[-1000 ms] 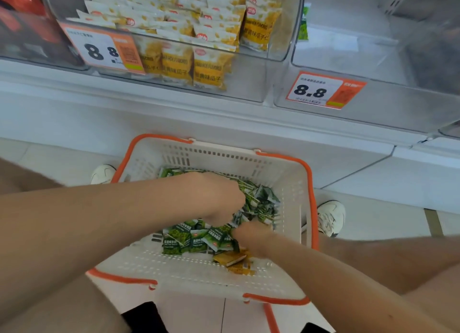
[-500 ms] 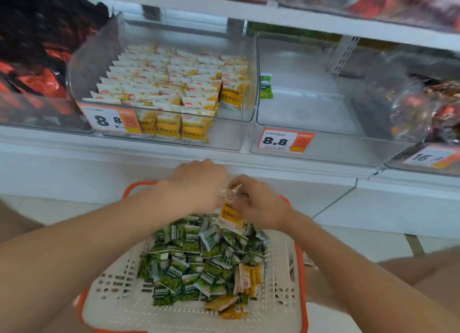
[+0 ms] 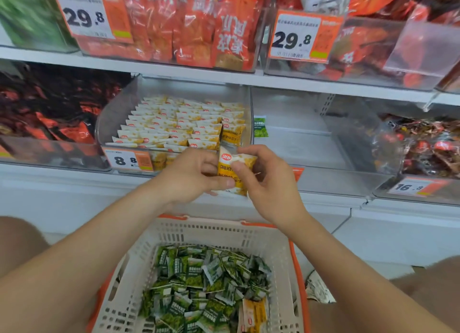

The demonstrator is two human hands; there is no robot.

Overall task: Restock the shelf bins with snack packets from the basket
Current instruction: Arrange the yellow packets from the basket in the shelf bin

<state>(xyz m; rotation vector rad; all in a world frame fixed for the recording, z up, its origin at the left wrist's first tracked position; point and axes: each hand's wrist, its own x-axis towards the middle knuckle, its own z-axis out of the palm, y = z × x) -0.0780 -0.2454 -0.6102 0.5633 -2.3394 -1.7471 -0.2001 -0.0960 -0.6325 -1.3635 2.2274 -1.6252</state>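
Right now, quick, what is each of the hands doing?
Left hand: grips the yellow snack packet from its left side.
Right hand: pinches the same packet's right edge.

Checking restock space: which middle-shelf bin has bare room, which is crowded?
The middle bin between the yellow-packet bin and the red-snack bin is nearly bare, with one green packet at its left wall. The yellow-packet bin is packed.
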